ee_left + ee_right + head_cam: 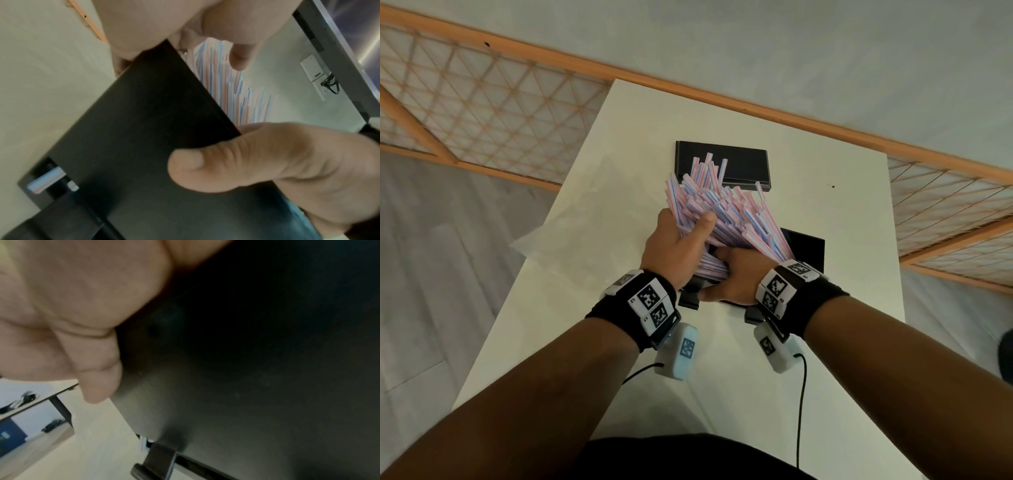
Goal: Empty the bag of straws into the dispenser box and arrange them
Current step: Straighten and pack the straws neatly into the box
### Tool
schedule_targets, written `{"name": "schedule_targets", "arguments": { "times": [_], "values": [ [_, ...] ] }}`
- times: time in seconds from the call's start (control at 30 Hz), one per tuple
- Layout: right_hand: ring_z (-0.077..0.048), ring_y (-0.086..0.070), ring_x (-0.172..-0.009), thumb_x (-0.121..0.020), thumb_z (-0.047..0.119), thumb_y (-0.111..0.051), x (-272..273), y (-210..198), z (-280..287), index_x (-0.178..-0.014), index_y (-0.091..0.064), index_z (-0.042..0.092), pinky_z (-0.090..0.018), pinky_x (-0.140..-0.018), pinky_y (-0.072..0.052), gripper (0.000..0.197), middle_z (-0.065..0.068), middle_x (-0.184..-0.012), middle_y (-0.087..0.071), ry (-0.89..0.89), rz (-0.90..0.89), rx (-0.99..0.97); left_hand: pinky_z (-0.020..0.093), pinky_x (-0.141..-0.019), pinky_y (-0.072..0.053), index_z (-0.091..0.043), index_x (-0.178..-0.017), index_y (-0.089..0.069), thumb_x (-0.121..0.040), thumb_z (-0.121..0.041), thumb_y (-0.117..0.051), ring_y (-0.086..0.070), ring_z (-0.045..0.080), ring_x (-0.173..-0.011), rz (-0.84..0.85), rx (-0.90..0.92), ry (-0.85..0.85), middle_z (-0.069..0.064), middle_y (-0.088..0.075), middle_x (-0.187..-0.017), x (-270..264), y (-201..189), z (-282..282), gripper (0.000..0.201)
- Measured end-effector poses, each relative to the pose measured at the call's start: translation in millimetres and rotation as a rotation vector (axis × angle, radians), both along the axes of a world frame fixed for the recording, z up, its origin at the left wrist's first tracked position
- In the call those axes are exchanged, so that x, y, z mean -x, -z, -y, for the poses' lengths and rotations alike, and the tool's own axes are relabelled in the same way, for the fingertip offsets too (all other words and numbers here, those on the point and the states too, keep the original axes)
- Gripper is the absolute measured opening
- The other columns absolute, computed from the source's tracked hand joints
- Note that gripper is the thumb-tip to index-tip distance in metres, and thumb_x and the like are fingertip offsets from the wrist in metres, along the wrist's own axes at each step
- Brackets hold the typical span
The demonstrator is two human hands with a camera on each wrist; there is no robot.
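Observation:
A thick bundle of pink-and-blue striped straws (736,212) fans up and away out of the black dispenser box (808,250) on the white table (859,222). My left hand (678,240) grips the bundle from the left, thumb across its top. My right hand (736,277) wraps the straws' lower ends, its fingers hidden among them. Its thumb (216,170) lies on the box's front wall (144,129), with the straws (224,84) rising behind. The right wrist view holds only that hand (98,369) and the dark box wall (246,386).
The box's black lid (743,168) lies flat behind the straws. The clear plastic bag (571,240) is spread on the table to the left. A black cable (803,394) hangs from my right wrist over the near table edge. A wooden lattice screen (482,113) stands beyond the table.

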State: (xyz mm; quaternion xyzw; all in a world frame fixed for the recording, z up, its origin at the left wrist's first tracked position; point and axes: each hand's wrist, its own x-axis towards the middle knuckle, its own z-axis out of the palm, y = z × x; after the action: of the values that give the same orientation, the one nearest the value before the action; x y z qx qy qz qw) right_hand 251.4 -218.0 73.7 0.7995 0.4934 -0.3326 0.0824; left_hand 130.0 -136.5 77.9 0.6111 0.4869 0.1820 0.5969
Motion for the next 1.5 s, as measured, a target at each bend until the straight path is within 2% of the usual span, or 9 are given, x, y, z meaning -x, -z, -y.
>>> {"name": "schedule_targets", "arguments": {
  "times": [0.07, 0.17, 0.33, 0.6, 0.8, 1.07, 1.27, 1.43, 1.5],
  "values": [
    [-0.026, -0.062, -0.102, -0.065, 0.074, -0.066, 0, -1, -1, -0.108, -0.06, 0.024, -0.036, -0.088, -0.05, 0.066, -0.001, -0.105, -0.066, -0.01, 0.022, 0.007, 0.034, -0.09, -0.051, -0.025, -0.118, -0.056, -0.085, -0.053, -0.075, -0.066, 0.015, -0.101, 0.016, -0.026, -0.032, -0.015, -0.067, -0.106, 0, 1, -1, 0.048],
    [-0.028, -0.056, -0.119, -0.061, 0.069, -0.068, 4, -4, -3, -0.139, -0.048, 0.024, -0.042, -0.1, -0.046, 0.093, -0.003, -0.13, -0.062, -0.021, -0.052, -0.039, 0.039, -0.09, -0.057, -0.026, -0.112, -0.06, -0.072, -0.056, -0.081, -0.07, 0.01, -0.095, 0.079, -0.039, -0.106, -0.012, -0.072, -0.103, -1, 1, -4, 0.054],
    [-0.024, -0.061, -0.106, -0.065, 0.054, -0.081, 1, -4, -8, -0.125, -0.054, 0.02, -0.038, -0.094, -0.05, 0.074, 0.0, -0.115, -0.065, 0.027, -0.126, -0.041, 0.039, -0.083, -0.06, -0.018, -0.1, -0.067, -0.077, -0.039, -0.083, -0.073, 0.01, -0.085, 0.181, -0.111, -0.16, -0.006, -0.075, -0.092, -2, -8, -11, 0.035],
    [-0.024, -0.04, -0.139, -0.044, 0.066, -0.077, -2, 3, -15, -0.145, -0.042, 0.026, -0.045, -0.115, -0.033, 0.114, 0.002, -0.147, -0.049, 0.023, -0.232, -0.124, 0.042, -0.084, -0.062, -0.024, -0.095, -0.06, -0.063, -0.018, -0.09, -0.074, 0.015, -0.084, 0.264, -0.028, -0.204, -0.003, -0.073, -0.092, -13, -14, -19, 0.044],
    [-0.026, -0.021, -0.149, -0.062, 0.053, -0.085, 1, 3, -16, -0.153, -0.027, 0.018, -0.037, -0.121, -0.018, 0.114, -0.005, -0.16, -0.029, -0.041, -0.187, -0.235, 0.044, -0.091, -0.061, -0.021, -0.108, -0.065, -0.056, -0.015, -0.092, -0.076, 0.015, -0.091, 0.23, -0.007, -0.101, 0.0, -0.077, -0.101, -18, -18, -24, 0.058],
    [-0.021, -0.023, -0.148, -0.052, 0.06, -0.084, 1, 5, -9, -0.151, -0.028, 0.024, -0.04, -0.122, -0.019, 0.119, 0.002, -0.157, -0.034, -0.025, -0.192, -0.474, 0.042, -0.078, -0.063, -0.023, -0.079, -0.07, -0.075, 0.0, -0.083, -0.074, 0.018, -0.074, 0.402, -0.037, -0.202, -0.007, -0.075, -0.075, -15, -31, -13, 0.027],
    [-0.011, -0.035, -0.138, -0.068, 0.043, -0.088, 4, -2, -8, -0.147, -0.038, 0.018, -0.024, -0.115, -0.024, 0.097, 0.002, -0.147, -0.047, 0.061, -0.363, -0.55, 0.058, -0.09, -0.059, -0.011, -0.103, -0.069, -0.072, -0.016, -0.085, -0.074, 0.037, -0.1, 0.53, 0.02, -0.279, 0.017, -0.075, -0.103, -7, -35, -13, 0.035],
    [-0.02, -0.052, -0.118, -0.068, 0.083, -0.06, 7, -4, -3, -0.133, -0.046, 0.018, -0.031, -0.101, -0.039, 0.093, 0.003, -0.121, -0.055, 0.095, -0.116, -0.214, 0.035, -0.084, -0.061, -0.008, -0.122, -0.058, -0.072, -0.041, -0.088, -0.072, 0.011, -0.092, 0.449, 0.134, -0.397, 0.007, -0.07, -0.106, 6, -30, -15, 0.067],
    [-0.031, -0.051, -0.126, -0.064, 0.093, -0.041, 8, 0, 3, -0.137, -0.043, 0.015, -0.04, -0.108, -0.04, 0.106, -0.008, -0.133, -0.056, 0.055, -0.04, -0.193, 0.047, -0.094, -0.059, -0.015, -0.119, -0.06, -0.066, -0.058, -0.083, -0.071, 0.023, -0.106, 0.462, 0.238, -0.461, 0.011, -0.069, -0.115, 7, -27, -20, 0.072]
  ]
}}
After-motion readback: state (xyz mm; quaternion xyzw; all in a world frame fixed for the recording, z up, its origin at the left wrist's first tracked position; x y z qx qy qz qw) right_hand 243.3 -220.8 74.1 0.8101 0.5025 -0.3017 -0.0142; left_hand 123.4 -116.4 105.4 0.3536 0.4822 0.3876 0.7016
